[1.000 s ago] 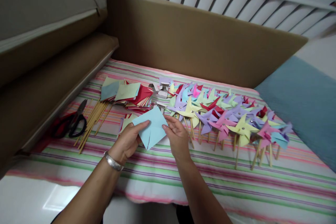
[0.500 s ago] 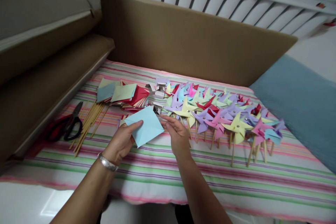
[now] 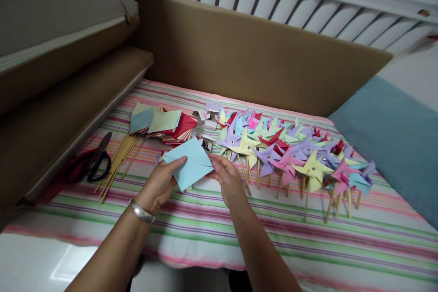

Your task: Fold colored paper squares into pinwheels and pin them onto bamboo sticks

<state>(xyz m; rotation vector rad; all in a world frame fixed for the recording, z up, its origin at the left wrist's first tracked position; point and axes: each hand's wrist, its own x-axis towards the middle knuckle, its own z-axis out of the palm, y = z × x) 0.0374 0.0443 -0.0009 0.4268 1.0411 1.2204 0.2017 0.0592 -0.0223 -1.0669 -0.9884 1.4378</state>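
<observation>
While I watch from the head view, the blue paper (image 3: 190,163) sits tilted like a diamond between both hands, held just above the striped cloth (image 3: 308,242). My left hand (image 3: 158,185) pinches its lower left edge, thumb on top and fingers curled beneath. My right hand (image 3: 228,180) meets it at the right corner, fingertips closed lightly on that tip. So the sheet lies forward of the left fingers and to the left of the right ones, its long diagonal running from near left to far right. Both hands touch it, and the left has the fuller grip.

Behind the sheet, a loose stack of cut squares (image 3: 164,123) in red, green and blue lies fanned on the cloth. Left of that stack, a bundle of wooden sticks (image 3: 119,159) lies beside the scissors (image 3: 91,164). Small white pieces (image 3: 208,123) sit just beyond the paper's far corner; I cannot tell what they are. To the right, finished pinwheels (image 3: 290,155) lie in rows on their sticks. No box or tray holds any of this: everything lies straight on the cloth.
</observation>
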